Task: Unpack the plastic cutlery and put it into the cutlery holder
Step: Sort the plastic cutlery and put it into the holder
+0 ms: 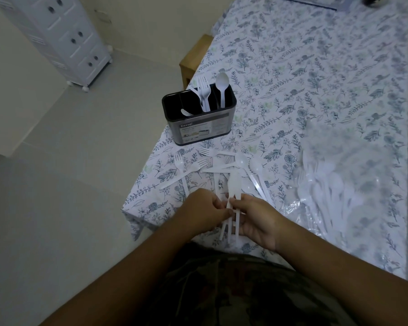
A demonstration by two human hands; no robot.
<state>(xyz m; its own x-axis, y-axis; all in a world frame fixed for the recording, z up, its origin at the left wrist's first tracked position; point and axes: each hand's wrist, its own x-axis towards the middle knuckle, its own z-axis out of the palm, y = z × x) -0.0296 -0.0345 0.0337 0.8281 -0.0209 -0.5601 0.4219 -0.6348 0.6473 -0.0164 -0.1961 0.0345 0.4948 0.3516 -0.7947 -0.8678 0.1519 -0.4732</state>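
Note:
A black and steel cutlery holder stands near the table's left edge, with white plastic forks and spoons upright in it. Loose white forks, spoons and knives lie scattered on the cloth in front of it. At the table's near edge both my hands meet on a small bunch of white cutlery. My left hand pinches the handles from the left. My right hand holds them from the right, fingers curled round. A clear plastic bag with more white cutlery lies to the right.
The table carries a floral cloth. A wooden chair stands at its far left edge. A white drawer cabinet on wheels stands on the floor at the far left. Dark objects sit at the table's far end.

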